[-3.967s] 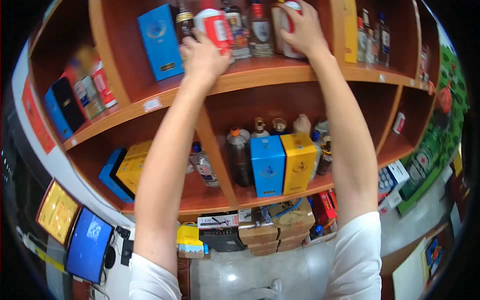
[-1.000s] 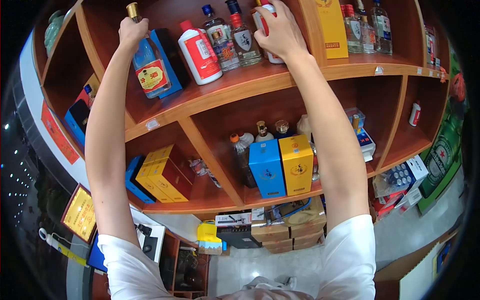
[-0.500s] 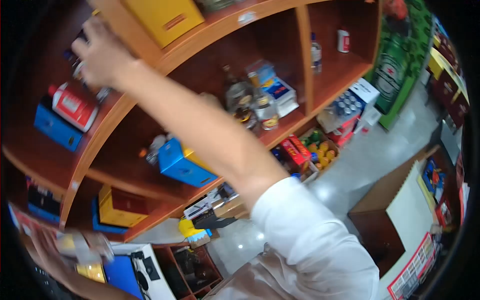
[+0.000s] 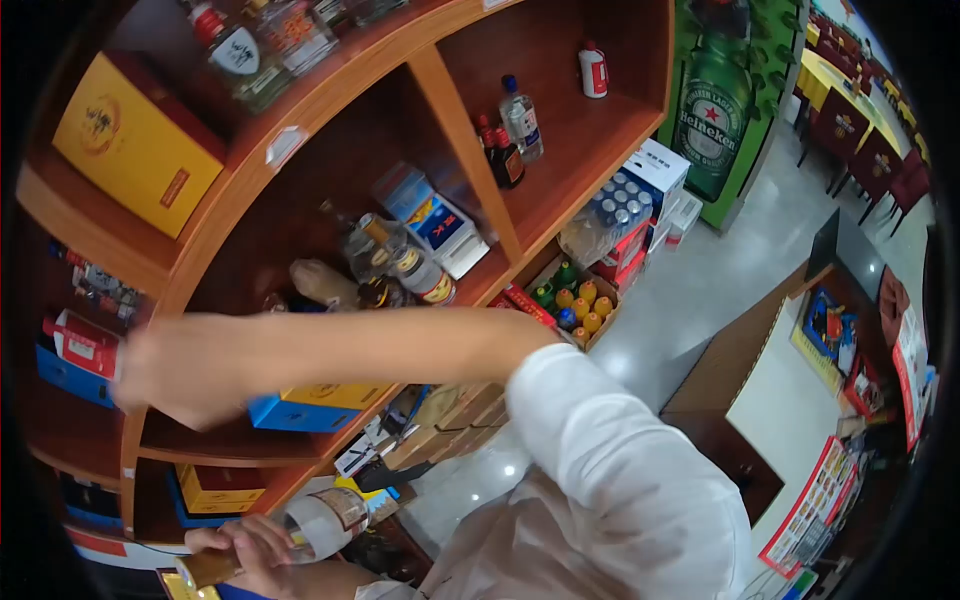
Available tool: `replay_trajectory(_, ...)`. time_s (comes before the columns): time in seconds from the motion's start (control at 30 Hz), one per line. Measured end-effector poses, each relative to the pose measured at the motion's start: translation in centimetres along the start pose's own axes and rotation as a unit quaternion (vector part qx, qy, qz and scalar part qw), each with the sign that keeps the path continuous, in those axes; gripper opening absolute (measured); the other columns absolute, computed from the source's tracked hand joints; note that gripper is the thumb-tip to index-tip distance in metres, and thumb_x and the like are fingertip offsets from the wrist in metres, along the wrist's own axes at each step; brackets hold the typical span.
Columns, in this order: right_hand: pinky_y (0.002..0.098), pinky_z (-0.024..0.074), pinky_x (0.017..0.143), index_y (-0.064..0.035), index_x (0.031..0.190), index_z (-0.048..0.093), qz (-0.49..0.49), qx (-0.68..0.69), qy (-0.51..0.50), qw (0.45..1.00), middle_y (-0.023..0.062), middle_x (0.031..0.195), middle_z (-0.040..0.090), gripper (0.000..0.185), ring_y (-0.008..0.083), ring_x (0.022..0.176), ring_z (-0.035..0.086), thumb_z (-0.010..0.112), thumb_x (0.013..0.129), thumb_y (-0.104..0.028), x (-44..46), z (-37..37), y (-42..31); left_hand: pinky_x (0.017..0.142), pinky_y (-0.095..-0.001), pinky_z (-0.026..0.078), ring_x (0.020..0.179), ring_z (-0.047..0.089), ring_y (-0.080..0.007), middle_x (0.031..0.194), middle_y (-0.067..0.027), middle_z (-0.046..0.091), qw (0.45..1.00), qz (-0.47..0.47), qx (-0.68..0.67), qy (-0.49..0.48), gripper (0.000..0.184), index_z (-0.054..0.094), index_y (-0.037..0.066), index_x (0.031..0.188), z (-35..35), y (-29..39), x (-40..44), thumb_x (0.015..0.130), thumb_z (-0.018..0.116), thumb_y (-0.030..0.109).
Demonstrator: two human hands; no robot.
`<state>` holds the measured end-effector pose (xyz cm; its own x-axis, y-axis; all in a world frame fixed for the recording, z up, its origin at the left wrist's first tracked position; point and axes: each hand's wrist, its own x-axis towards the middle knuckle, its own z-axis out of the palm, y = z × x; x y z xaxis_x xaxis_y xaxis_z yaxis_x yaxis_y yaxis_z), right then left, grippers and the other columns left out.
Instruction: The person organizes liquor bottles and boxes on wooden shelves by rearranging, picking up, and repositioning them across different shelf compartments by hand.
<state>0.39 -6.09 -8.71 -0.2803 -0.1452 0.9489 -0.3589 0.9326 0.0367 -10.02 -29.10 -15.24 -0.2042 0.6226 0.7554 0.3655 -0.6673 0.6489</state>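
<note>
My left hand [image 4: 255, 548], low in the view, is closed around the neck of a clear glass bottle [image 4: 318, 527], which has a label and a gold-coloured neck. My right hand [image 4: 185, 370] is stretched out to the left in front of the wooden shelf unit [image 4: 205, 230]. Motion smears its fingers, so their grip is hidden. Just beyond it are a red-and-white bottle [image 4: 88, 345] and a blue box [image 4: 72, 380]; touching or apart, I cannot tell. Small bottles [image 4: 105, 290] stand above these in the same compartment.
Glass bottles [image 4: 420, 272] and a blue-and-white box [image 4: 435, 220] stand in the middle compartment. A yellow box [image 4: 135, 145] sits higher up. Below are a carton of bottles [image 4: 575, 305] and packed cans [image 4: 622, 200] on the floor. A white-topped counter [image 4: 775, 390] stands at the right.
My right hand has come down and away from the small bottles in the left compartment. My left hand has moved right with the clear bottle. The whole view has shifted.
</note>
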Motion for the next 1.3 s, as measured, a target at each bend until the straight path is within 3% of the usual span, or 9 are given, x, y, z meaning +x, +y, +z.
replay_trajectory(0.03,0.0445,0.055,0.081,-0.003,0.099,0.065,0.039,0.033,-0.105,0.993,0.015,0.094,0.065,0.014,0.0333,0.092,0.066,0.062,0.086,-0.007,-4.1,-4.1,-2.7,0.035,-0.0247,0.039,0.034,0.04,-0.0099,0.054,-0.0021,0.045,1.0,-0.011,-0.017,0.0,0.025,0.04,0.008,0.111,2.3,-0.7,-0.4,0.1,0.062,0.005)
replay_trajectory(0.13,0.0429,0.0551,0.085,-0.0019,0.111,0.066,0.138,0.279,-0.116,0.943,0.0157,0.104,0.069,0.015,0.0338,0.099,0.068,0.059,0.099,-0.007,-19.4,-12.2,-5.8,0.036,-0.0289,0.041,0.035,0.042,-0.0125,0.054,-0.0027,0.045,0.994,-0.1,-0.047,-0.008,0.028,0.04,0.009,0.106,10.4,-2.7,-2.4,0.096,0.064,0.0)
replay_trajectory(0.2,0.0366,0.0549,0.089,-0.0006,0.125,0.064,0.407,0.365,-0.176,0.819,0.0121,0.102,0.071,0.035,0.0232,0.099,0.069,0.074,0.095,-0.015,-28.3,-18.1,-7.7,0.038,-0.0324,0.043,0.038,0.046,-0.0143,0.06,-0.0051,0.048,0.978,-0.188,-0.074,-0.053,0.03,0.039,0.008,0.106,16.5,-5.0,-3.5,0.095,0.065,-0.002)
replay_trajectory(0.3,0.0385,0.0499,0.105,-0.0055,0.147,0.05,0.562,0.371,-0.135,0.727,0.0123,0.13,0.064,0.071,0.0232,0.12,0.062,0.084,0.087,-0.023,-39.5,-22.9,-10.8,0.042,-0.0339,0.045,0.045,0.05,-0.0162,0.066,-0.0069,0.051,0.924,-0.33,-0.162,-0.104,0.028,0.041,0.007,0.104,29.0,-8.8,-1.6,0.094,0.065,-0.005)
replay_trajectory(0.43,0.0373,0.0437,0.112,0.0027,0.153,0.036,0.591,0.316,0.063,0.74,0.0156,0.139,0.057,0.097,0.0226,0.129,0.055,0.091,0.078,-0.024,-42.3,-29.6,-12.1,0.05,-0.0298,0.046,0.052,0.053,-0.0139,0.071,-0.0048,0.052,0.924,-0.312,-0.188,-0.117,0.017,0.048,0.005,0.103,46.9,-13.6,1.1,0.099,0.061,-0.006)
replay_trajectory(0.67,0.0429,0.0525,0.099,-0.001,0.139,0.047,0.661,-0.084,0.228,0.71,0.0238,0.121,0.066,0.085,0.0373,0.117,0.066,0.086,0.066,-0.018,-46.1,-40.6,-3.1,0.055,-0.0246,0.047,0.057,0.057,-0.0079,0.073,-0.0012,0.059,0.939,-0.24,-0.196,-0.147,0.015,0.055,0.005,0.107,66.6,-20.5,7.3,0.1,0.067,0.006)
replay_trajectory(0.77,0.0421,0.0528,0.1,0.0,0.139,0.046,0.655,-0.12,0.227,0.71,0.024,0.122,0.067,0.087,0.035,0.116,0.067,0.086,0.064,-0.018,-48.0,-46.0,2.1,0.068,-0.0266,0.051,0.071,0.061,-0.0092,0.077,-0.0005,0.061,0.942,-0.217,-0.158,-0.201,0.03,0.057,0.003,0.119,71.3,-23.1,11.1,0.096,0.074,0.009)
replay_trajectory(0.97,0.0414,0.0517,0.103,0.0016,0.14,0.044,0.61,-0.162,0.175,0.756,0.0234,0.126,0.066,0.085,0.0321,0.12,0.066,0.086,0.07,-0.019,-52.8,-53.6,12.1,0.105,-0.0405,0.049,0.124,0.058,-0.0246,0.129,-0.0155,0.059,0.879,-0.238,-0.172,-0.375,0.08,0.039,0.0,0.145,75.2,-34.9,12.5,0.08,0.085,0.014)
replay_trajectory(1.3,0.0467,0.0386,0.117,-0.0022,0.151,0.037,0.607,-0.049,0.043,0.792,0.0254,0.146,0.051,0.097,0.0395,0.138,0.048,0.088,0.07,-0.019,-58.1,-59.2,20.9,0.097,-0.0408,0.054,0.11,0.069,-0.0247,0.118,-0.0142,0.071,0.946,-0.224,-0.05,-0.228,0.07,0.054,0.001,0.133,81.3,-41.9,13.4,0.073,0.089,0.013)
